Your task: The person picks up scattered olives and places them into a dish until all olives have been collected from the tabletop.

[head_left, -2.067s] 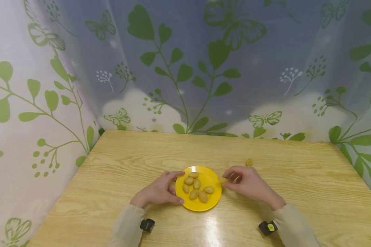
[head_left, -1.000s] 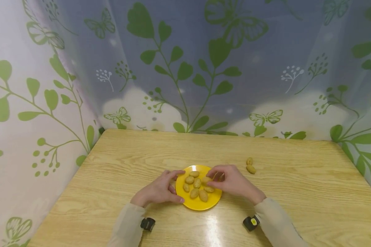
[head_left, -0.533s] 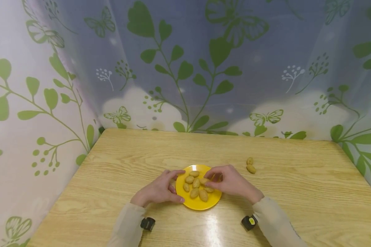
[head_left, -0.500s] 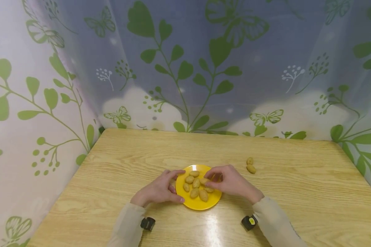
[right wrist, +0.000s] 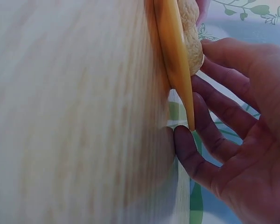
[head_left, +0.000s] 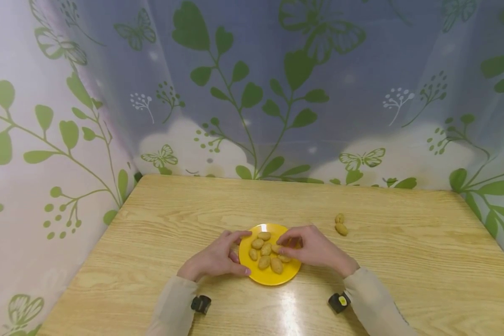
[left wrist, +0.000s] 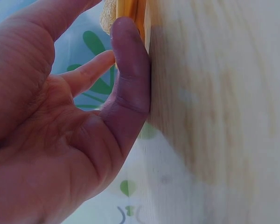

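A round yellow plate (head_left: 291,274) sits on the wooden table and bears several tan, wrinkled walnuts (head_left: 276,265). My left hand (head_left: 216,256) holds the plate's left rim, thumb at the near side and index finger at the far side. In the left wrist view, a bent finger (left wrist: 133,70) rests on the table against the plate's edge. From the right, my right hand (head_left: 312,245) reaches over the plate and pinches a walnut (head_left: 275,248) among the others. The right wrist view shows its thumb at a walnut (right wrist: 191,42), with the other fingers around the rim.
Two more walnuts (head_left: 341,228) lie close together on the table (head_left: 185,205), beyond my right hand. A curtain (head_left: 252,93) with green leaves and butterflies hangs along the table's back edge, and a similar one covers the left side.
My right hand has moved left from beside the plate to above it with a walnut, then shifted slightly toward the middle. Two walnuts on the table came fully into sight. My left hand stays put.
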`<state>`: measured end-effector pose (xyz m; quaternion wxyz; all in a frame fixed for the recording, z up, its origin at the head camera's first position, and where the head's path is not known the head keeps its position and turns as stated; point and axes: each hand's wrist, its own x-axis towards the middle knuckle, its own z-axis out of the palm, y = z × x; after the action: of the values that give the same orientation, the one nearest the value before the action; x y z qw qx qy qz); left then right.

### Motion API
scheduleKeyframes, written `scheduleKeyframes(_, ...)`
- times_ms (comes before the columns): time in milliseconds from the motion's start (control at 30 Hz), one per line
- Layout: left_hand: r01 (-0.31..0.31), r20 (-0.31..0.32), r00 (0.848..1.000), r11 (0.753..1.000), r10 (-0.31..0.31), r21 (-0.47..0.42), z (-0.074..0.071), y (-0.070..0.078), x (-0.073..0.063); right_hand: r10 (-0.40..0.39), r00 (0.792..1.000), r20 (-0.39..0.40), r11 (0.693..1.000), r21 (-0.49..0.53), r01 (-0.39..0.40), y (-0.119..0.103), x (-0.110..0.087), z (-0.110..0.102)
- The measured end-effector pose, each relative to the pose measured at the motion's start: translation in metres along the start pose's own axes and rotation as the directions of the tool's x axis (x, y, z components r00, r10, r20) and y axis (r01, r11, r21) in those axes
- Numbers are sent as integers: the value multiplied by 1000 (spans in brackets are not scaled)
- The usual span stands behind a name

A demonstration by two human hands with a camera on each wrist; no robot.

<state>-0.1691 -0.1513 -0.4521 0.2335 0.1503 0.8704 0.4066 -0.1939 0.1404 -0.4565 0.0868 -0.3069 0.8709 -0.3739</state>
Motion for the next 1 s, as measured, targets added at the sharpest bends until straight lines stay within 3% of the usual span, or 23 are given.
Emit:
scheduleKeyframes(533, 13, -4, 1000, 1000, -13, 15, 1, 2, 0, 25, 1000, -8, 1000, 7, -25, 0, -3, -5)
scheduleKeyframes(1000, 15, -4, 1000, 1000, -15, 14, 1, 2, 1, -12, 997, -71, 999, 38, 15, 3, -12, -13)
